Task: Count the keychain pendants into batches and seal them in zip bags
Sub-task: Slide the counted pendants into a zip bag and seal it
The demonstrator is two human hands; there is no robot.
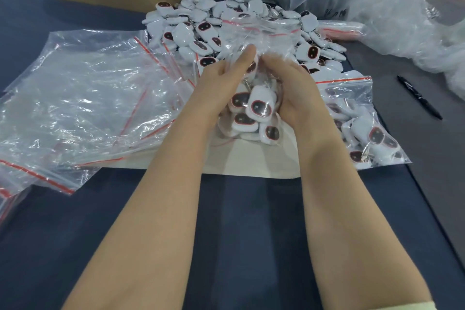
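Left hand (pixel 219 83) and right hand (pixel 294 90) curl round the sides of a zip bag (pixel 254 118) of pendants at centre, forearms reaching straight in; its mouth looks unsealed. One filled bag (pixel 364 123) lies at 3 o'clock; the loose pile (pixel 226 22) at 12 and the empty bags (pixel 83 98) at 9 remain
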